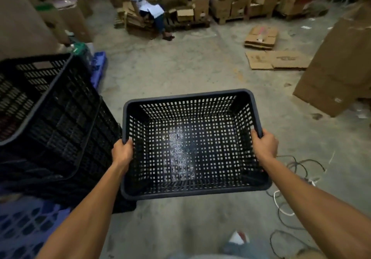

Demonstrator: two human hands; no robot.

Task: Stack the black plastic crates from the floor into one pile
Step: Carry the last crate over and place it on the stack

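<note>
Concrete floor [180,74]; left hand [122,152], right hand [265,146] clamped on crate [190,148] rims; cardboard [279,60] print illegible

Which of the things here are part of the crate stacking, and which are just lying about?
Part of the job:
- black crate, held by the left hand and right hand
- pile of black crates on the left

Just lying about:
- flattened cardboard on the floor
- cables
- blue pallet
- heap of cardboard boxes

Dim, soft, edges warped and blurred
</note>
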